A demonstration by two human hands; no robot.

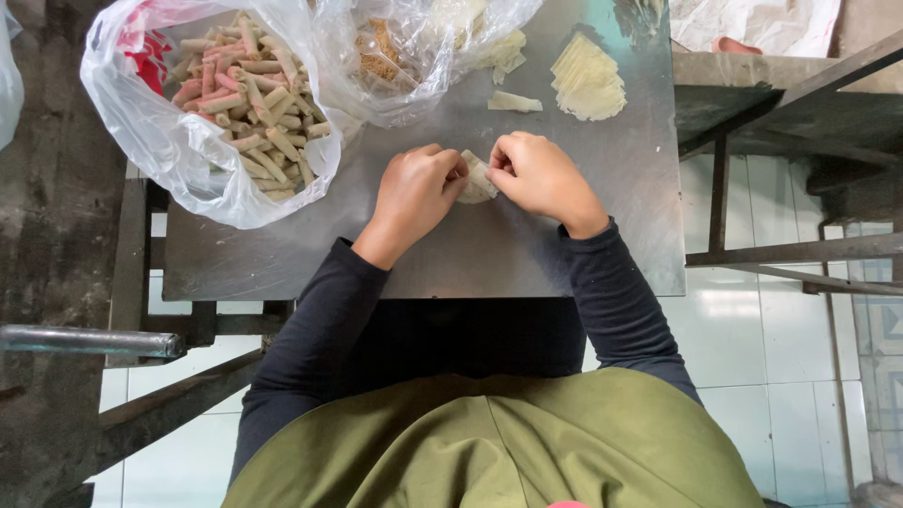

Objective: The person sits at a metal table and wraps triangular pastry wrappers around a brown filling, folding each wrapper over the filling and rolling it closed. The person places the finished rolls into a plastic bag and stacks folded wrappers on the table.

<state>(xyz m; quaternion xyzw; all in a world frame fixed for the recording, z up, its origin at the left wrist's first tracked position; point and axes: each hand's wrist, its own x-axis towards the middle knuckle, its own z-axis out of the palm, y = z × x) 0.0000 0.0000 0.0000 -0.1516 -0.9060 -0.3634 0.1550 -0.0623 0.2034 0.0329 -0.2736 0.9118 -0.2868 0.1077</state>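
Observation:
My left hand (414,193) and my right hand (539,177) meet at the middle of a steel tabletop (527,254), both pinching a small pale dough wrapper (476,178) folded between the fingertips. Both arms wear dark long sleeves. To the far right lies a fanned stack of thin pale wrappers (587,77), with a single loose wrapper piece (514,102) beside it. A white plastic bag (179,141) at the left holds several finished rolled sticks (252,94), pinkish and tan.
A clear plastic bag (395,56) with shredded filling sits at the back centre. Metal frame bars (800,249) run to the right, a steel pipe (89,341) to the left. White tiled floor (771,367) lies below. My olive apron fills the bottom.

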